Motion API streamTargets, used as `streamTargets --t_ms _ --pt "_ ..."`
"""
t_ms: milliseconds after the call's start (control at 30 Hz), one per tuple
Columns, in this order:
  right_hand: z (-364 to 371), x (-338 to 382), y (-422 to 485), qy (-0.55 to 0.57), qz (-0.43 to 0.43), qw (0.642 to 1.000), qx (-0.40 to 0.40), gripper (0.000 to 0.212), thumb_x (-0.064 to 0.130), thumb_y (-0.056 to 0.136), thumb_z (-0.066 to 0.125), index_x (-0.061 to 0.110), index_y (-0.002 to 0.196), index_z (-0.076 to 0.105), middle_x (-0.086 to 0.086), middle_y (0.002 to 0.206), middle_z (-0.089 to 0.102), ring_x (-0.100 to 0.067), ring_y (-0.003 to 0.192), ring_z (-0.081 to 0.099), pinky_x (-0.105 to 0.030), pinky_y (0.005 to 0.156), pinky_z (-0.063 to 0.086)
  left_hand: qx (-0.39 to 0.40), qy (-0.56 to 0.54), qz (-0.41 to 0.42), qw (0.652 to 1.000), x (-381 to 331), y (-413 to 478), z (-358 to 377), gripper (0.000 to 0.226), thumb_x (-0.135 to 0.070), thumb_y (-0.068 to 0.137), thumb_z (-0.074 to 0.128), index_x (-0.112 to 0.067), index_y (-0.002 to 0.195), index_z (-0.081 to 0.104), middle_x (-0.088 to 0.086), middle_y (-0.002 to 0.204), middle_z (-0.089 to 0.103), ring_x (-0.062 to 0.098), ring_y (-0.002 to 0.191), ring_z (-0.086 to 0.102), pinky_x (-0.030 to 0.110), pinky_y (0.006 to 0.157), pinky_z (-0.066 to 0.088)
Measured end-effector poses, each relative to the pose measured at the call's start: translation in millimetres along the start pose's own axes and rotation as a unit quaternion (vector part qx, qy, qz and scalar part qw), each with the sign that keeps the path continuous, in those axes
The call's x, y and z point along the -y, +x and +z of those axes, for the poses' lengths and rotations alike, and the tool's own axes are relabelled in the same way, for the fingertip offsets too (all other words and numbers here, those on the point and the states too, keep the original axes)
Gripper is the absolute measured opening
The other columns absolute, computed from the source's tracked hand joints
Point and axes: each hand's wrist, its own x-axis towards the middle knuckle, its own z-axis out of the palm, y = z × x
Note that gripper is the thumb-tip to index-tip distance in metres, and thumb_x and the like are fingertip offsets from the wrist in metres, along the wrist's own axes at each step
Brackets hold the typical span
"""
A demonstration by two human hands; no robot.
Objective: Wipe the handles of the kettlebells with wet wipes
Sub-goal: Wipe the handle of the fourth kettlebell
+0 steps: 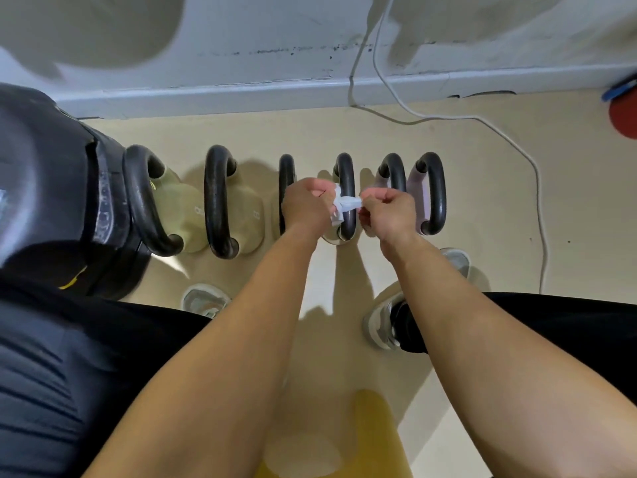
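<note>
Several kettlebells stand in a row on the beige floor, black handles up. A white wet wipe [346, 204] is stretched across the fourth handle [345, 174] from the left. My left hand [306, 205] pinches the wipe's left end and my right hand [387, 212] pinches its right end, one on each side of that handle. The third handle [286, 167] is partly hidden behind my left hand. Two pale green kettlebells [248, 215] stand to the left, and lilac ones [432, 191] to the right.
A large black weight [51, 188] sits at the far left against the first handle. White cables [482, 122] run from the wall across the floor on the right. My shoes [382, 322] stand just before the row. A red and blue object [624, 108] lies at the right edge.
</note>
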Motion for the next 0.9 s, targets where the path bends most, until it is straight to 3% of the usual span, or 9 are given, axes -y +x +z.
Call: streamTargets --t_ms 133,233,367,433,533,600,733,800,900 --pt "0.4 -6.7 4.8 0.018 -0.012 0.998 -0.060 0.020 0.003 0.093 0.060 0.014 0.086 0.075 -0.007 0.082 0.073 -0.023 0.072 0.065 -0.040 0.075 0.061 0.034 -0.012 0.044 0.998 -8.3 -3.1 -2.7 0.026 -0.002 0.087 0.057 -0.020 0.096 0.072 -0.004 0.093 0.071 0.012 0.090 0.067 0.014 0.077 0.052" --pt "-0.6 -3.9 2.5 0.035 -0.013 0.996 -0.077 0.022 0.004 0.093 0.060 0.018 0.083 0.074 -0.005 0.085 0.074 -0.021 0.079 0.068 -0.043 0.085 0.061 0.049 -0.013 0.062 0.997 -9.6 -4.9 1.6 0.036 0.002 0.084 0.051 -0.022 0.103 0.069 -0.005 0.099 0.065 0.016 0.098 0.064 0.028 0.086 0.055" --pt "-5.7 12.8 -9.3 0.076 -0.032 0.993 -0.079 0.021 0.001 0.097 0.053 0.012 0.091 0.070 -0.003 0.078 0.067 -0.014 0.067 0.062 -0.028 0.071 0.056 0.039 0.014 0.113 0.993 -12.7 -9.8 1.6 0.037 0.000 0.080 0.055 -0.030 0.099 0.067 -0.001 0.110 0.065 0.016 0.099 0.064 0.032 0.087 0.054" --pt "-10.7 24.4 -16.1 0.149 -0.011 0.988 -0.050 0.023 -0.001 0.099 0.050 0.013 0.089 0.065 -0.008 0.079 0.063 -0.020 0.067 0.059 -0.030 0.063 0.055 0.045 0.004 0.096 0.994 -16.3 -13.1 0.5 0.034 -0.003 0.080 0.056 -0.030 0.096 0.067 -0.002 0.108 0.066 0.014 0.096 0.065 0.032 0.086 0.054" --pt "-16.2 41.5 -22.9 0.262 0.032 0.965 -0.004 0.019 -0.001 0.102 0.048 0.011 0.096 0.062 -0.015 0.091 0.062 -0.028 0.074 0.063 -0.030 0.059 0.060 0.008 -0.068 0.046 0.997 -24.8 -19.0 1.6 0.018 -0.009 0.080 0.057 -0.023 0.075 0.068 -0.020 0.074 0.064 0.015 0.070 0.057 0.028 0.073 0.047" --pt "-18.6 50.7 -24.1 0.303 0.049 0.952 -0.002 0.019 0.001 0.102 0.048 0.013 0.101 0.063 -0.012 0.090 0.065 -0.025 0.072 0.066 -0.032 0.064 0.061 -0.042 -0.092 0.014 0.995 -27.4 -19.9 -0.9 0.021 -0.013 0.082 0.057 -0.021 0.062 0.060 -0.021 0.059 0.055 0.017 0.065 0.048 0.030 0.068 0.041" --pt "-23.7 60.2 -23.4 0.350 0.060 0.934 -0.034 0.021 0.003 0.103 0.046 0.017 0.106 0.062 -0.008 0.088 0.063 -0.019 0.073 0.063 -0.029 0.069 0.060 -0.078 -0.018 0.019 0.997 -19.3 -17.2 -13.2 0.016 -0.020 0.087 0.056 -0.016 0.076 0.066 -0.003 0.072 0.065 0.018 0.067 0.057 0.027 0.066 0.049" --pt "-25.8 58.9 -20.2 0.325 0.047 0.942 -0.073 0.023 0.001 0.102 0.046 0.016 0.110 0.062 -0.007 0.088 0.062 -0.021 0.075 0.061 -0.030 0.066 0.058 -0.096 -0.018 0.026 0.995 -17.7 -18.6 -13.5 0.016 -0.022 0.087 0.056 -0.017 0.078 0.068 0.000 0.077 0.067 0.018 0.070 0.058 0.024 0.066 0.048" --pt "-24.9 58.5 -16.2 0.257 0.017 0.959 -0.116 0.025 -0.001 0.099 0.046 0.017 0.099 0.063 -0.006 0.091 0.063 -0.023 0.078 0.061 -0.036 0.073 0.057 -0.124 -0.037 0.039 0.991 -24.2 -20.6 -7.5 0.016 -0.020 0.087 0.056 -0.023 0.082 0.070 -0.001 0.092 0.072 0.017 0.080 0.064 0.024 0.071 0.050"
